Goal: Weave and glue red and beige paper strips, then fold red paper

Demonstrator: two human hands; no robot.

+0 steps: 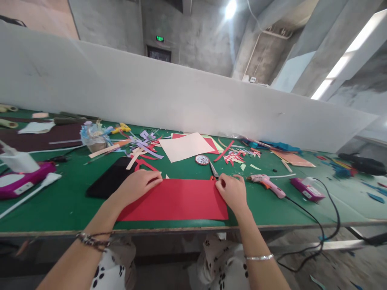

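Note:
A red sheet of paper point(178, 201) lies flat near the front edge of the green table. My left hand point(140, 186) pinches its upper left edge, thumb and fingers together. At the upper right corner, my right hand point(232, 191) grips the sheet with curled fingers. Scissors point(214, 170) lie just beyond the right hand, their red handles partly hidden by that hand and the paper. A small round tin point(202, 160) sits behind the sheet. Past it is a pale sheet point(186, 147) on top of red and light green paper.
A black tablet-like object point(110, 179) lies beside my left forearm. To the right are a pink glue gun point(267, 184), its cord and a purple power strip point(307, 189). Paper scraps point(145, 145) and a plastic-wrapped cup point(96, 137) stand back left. A white panel point(181, 96) borders the table.

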